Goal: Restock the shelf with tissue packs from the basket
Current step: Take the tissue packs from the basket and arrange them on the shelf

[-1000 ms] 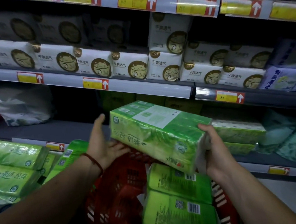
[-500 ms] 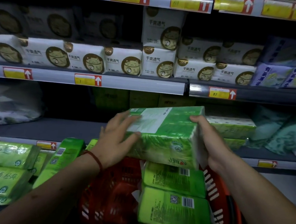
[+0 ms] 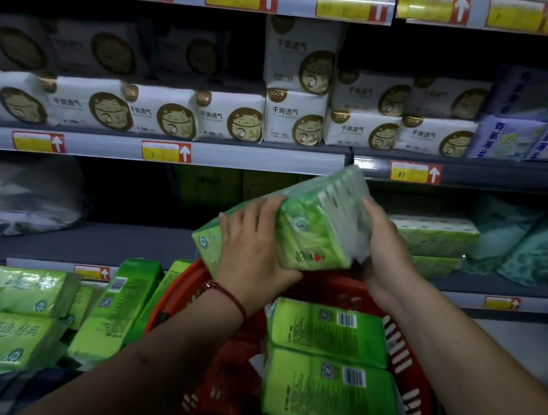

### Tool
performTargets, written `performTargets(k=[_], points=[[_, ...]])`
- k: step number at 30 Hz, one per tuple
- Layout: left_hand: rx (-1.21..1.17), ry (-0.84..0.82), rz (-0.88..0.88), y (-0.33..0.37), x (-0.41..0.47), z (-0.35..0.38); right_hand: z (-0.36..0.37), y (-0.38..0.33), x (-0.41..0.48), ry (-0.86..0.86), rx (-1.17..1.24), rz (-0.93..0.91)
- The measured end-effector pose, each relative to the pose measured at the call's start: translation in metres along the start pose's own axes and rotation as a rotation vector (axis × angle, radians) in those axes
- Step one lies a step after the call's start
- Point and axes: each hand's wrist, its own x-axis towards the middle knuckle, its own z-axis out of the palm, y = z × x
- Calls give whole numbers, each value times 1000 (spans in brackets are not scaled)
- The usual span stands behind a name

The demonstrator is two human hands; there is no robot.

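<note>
Both hands clasp one green tissue pack (image 3: pixel 314 231). The left hand (image 3: pixel 253 238) lies across its near face with the fingers curled over the top edge, and the right hand (image 3: pixel 386 248) wraps round the right end. The pack hangs tilted, right end high, above the red basket (image 3: pixel 418 365) and in front of the lower shelf (image 3: pixel 111 245), not yet resting on it.

From where I stand, the job now is to place it. I would level the pack first, then slide it in flat with its long side to the front. It could go on the bare shelf board or onto the stack of matching green packs (image 3: pixel 437 236) just to the right. The wrapper looks soft and slippery, so holding it by the ends should work better than squeezing the middle. The shelf edge above sits close, so the raised end needs to come down before the pack goes in.

Two more green packs (image 3: pixel 328 363) lie in the basket along its right side, barcodes up, one against the other. Its left half shows red floor. Outside it, to the left, further green packs (image 3: pixel 13 289) lie stacked, with a couple standing on edge (image 3: pixel 115 309) beside the rim.
</note>
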Motion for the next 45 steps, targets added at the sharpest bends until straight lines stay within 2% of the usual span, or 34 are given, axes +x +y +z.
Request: performTargets(k=[3, 7, 10, 13, 16, 18, 19, 23, 24, 29, 32, 37, 45], points=[[-352, 151, -212, 0, 8, -15, -4, 9, -3, -44, 89, 38], [-734, 314, -584, 2, 13, -26, -2, 34, -9, -103, -111, 135], [-1045, 359, -854, -1, 15, -21, -1, 43, -15, -115, -124, 214], [-1302, 333, -1003, -3, 13, -21, -3, 43, -17, -236, 37, 312], [-1465, 90, -1039, -4, 8, -27, -3, 41, -19, -267, 154, 310], [-1490, -54, -1061, -5, 4, -31, -5, 36, -19, -230, 131, 283], [-1496, -48, -1081, -9, 4, -31, -8, 33, -18, -212, 104, 275], [-1452, 272, -1170, -38, 3, -23, -21, 29, -15, -155, 16, 284], [-1416, 307, -1203, -43, 3, -22, -23, 30, -14, -153, 4, 294], [-1290, 119, -1222, -46, -2, -20, -25, 36, -8, -177, -21, 255], [-1215, 125, -1176, -46, -6, -12, -28, 39, -2, -127, -28, 216], [-864, 92, -994, -40, -7, -6, -41, 44, 6, -56, -72, 164], [-860, 23, -902, -33, -15, 19, -56, 51, 16, 111, -128, 47]])
